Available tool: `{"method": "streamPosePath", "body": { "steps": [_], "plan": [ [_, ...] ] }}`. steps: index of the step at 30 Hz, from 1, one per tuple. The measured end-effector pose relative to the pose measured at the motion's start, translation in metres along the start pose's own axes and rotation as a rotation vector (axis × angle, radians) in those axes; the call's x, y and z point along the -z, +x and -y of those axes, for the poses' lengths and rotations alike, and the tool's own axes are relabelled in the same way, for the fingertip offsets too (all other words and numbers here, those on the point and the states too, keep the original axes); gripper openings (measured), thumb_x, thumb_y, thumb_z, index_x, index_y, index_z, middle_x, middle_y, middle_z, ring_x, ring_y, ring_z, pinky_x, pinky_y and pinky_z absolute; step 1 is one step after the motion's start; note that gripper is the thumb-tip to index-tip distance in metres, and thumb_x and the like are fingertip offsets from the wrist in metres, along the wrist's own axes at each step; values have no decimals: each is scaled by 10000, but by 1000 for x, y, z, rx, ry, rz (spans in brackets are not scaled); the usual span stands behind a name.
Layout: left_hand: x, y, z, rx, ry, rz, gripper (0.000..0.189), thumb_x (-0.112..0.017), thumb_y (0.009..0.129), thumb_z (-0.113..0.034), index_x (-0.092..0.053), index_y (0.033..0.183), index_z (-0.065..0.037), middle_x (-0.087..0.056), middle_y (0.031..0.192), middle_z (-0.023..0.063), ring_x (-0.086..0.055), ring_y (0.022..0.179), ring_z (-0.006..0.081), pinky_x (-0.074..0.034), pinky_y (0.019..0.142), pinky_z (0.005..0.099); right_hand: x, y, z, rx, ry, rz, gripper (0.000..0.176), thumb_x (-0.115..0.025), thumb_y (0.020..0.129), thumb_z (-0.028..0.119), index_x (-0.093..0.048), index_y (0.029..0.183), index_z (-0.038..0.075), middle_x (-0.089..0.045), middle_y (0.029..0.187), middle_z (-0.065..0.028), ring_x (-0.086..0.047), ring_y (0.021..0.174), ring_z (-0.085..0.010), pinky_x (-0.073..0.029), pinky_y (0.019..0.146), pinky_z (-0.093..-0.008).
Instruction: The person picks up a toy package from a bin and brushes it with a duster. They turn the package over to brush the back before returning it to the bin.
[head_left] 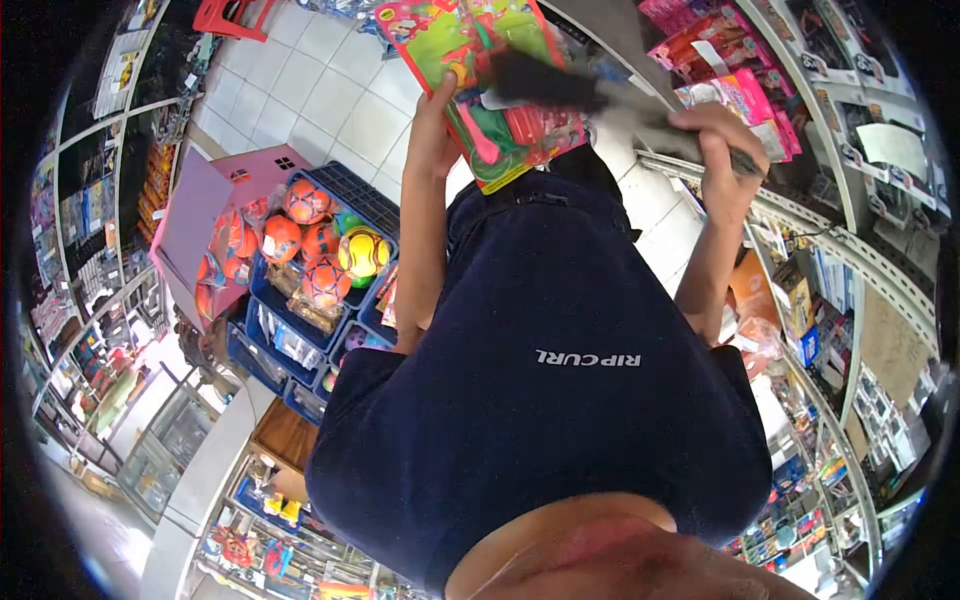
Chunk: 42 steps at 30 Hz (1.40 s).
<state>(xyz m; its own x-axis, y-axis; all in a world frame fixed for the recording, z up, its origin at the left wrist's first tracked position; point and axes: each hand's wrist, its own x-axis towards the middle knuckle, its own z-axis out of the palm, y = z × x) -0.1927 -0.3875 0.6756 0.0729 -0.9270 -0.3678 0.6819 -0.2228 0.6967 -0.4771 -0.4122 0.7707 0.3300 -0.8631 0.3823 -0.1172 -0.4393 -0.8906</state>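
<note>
My left hand grips a packaged toy set by its left edge, with the thumb lying on its front. The pack has a bright green and red card, and green, pink and red plastic pieces show on it. In my right hand is a brush with dark bristles, its fingers closed round the handle. Motion smears the brush. Its bristles overlap the upper right of the pack in this view.
Blue crates on the left hold orange and yellow balls, beside a pink toy house box. Shelves with pink toy packs stand close on the right. A red stool is on the tiled floor.
</note>
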Motion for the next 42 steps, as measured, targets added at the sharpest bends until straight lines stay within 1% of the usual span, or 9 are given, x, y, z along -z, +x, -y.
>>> {"method": "streamPosePath", "body": {
  "steps": [3, 5, 19, 21, 23, 25, 29, 33, 42],
  "plan": [
    [9, 1, 3, 2, 76, -41, 402, -500, 875, -262, -434, 1172, 1, -562, 1067, 117, -578, 930, 218, -495, 784, 352, -10, 19, 3, 93, -39, -44, 90, -585, 766, 33, -648, 784, -28, -641, 779, -120, -582, 723, -182, -434, 670, -271],
    [16, 3, 6, 6, 53, -72, 390, -498, 877, -251, -439, 1165, 4, -558, 1071, 116, -569, 947, 216, -494, 782, 353, -11, 29, 8, -61, -52, 339, 74, -628, 737, 39, -654, 780, -15, -643, 771, -110, -580, 685, -174, -435, 635, -265],
    [26, 23, 3, -20, 54, -152, 341, -506, 876, -231, -463, 1119, 5, -575, 1020, 109, -598, 871, 223, -507, 747, 360, -44, 43, -3, -17, -97, 358, 111, -633, 759, 63, -615, 750, -46, -584, 675, -98, -540, 605, -196, -413, 571, -268],
    [30, 27, 2, -105, -26, -116, 316, -471, 896, -209, -454, 1121, 11, -567, 1005, 111, -584, 876, 216, -509, 728, 343, -46, 44, -7, 56, -75, 8, 112, -632, 761, 70, -625, 768, -42, -602, 696, -101, -556, 619, -195, -422, 582, -262],
    [32, 25, -3, -126, -20, -135, 313, -459, 901, -201, -451, 1132, 9, -552, 1036, 111, -573, 904, 221, -504, 735, 352, -44, 44, -10, 25, -94, 14, 125, -624, 774, 94, -642, 791, -28, -621, 723, -96, -573, 645, -191, -436, 602, -266],
    [37, 31, -5, -136, -45, -74, 315, -454, 904, -208, -446, 1135, 6, -549, 1044, 107, -572, 909, 226, -503, 736, 368, -46, 48, -10, -15, -81, 442, 130, -612, 786, 110, -654, 814, -10, -633, 751, -89, -582, 669, -192, -447, 626, -280],
    [44, 30, -8, -83, 50, -144, 313, -468, 898, -218, -458, 1120, 4, -553, 1044, 108, -574, 905, 220, -490, 773, 366, -66, 43, -23, 34, -28, 109, 145, -612, 791, 131, -655, 836, 0, -638, 781, -96, -591, 692, -214, -456, 658, -301],
    [56, 29, 1, -96, 77, -165, 331, -475, 894, -225, -452, 1126, 9, -560, 1031, 110, -582, 901, 222, -511, 754, 366, -61, 50, -19, -3, -135, 324, 117, -613, 785, 109, -662, 824, 10, -635, 768, -100, -586, 690, -217, -452, 651, -296],
    [53, 9, 10, -7, 6, -150, 303, -401, 884, -150, -443, 1150, -9, -555, 1068, 108, -575, 923, 218, -499, 781, 370, -88, 49, -39, 116, -35, 273, 168, -609, 785, 93, -637, 926, 5, -625, 818, -79, -572, 733, -165, -439, 671, -265]
  ]
}}
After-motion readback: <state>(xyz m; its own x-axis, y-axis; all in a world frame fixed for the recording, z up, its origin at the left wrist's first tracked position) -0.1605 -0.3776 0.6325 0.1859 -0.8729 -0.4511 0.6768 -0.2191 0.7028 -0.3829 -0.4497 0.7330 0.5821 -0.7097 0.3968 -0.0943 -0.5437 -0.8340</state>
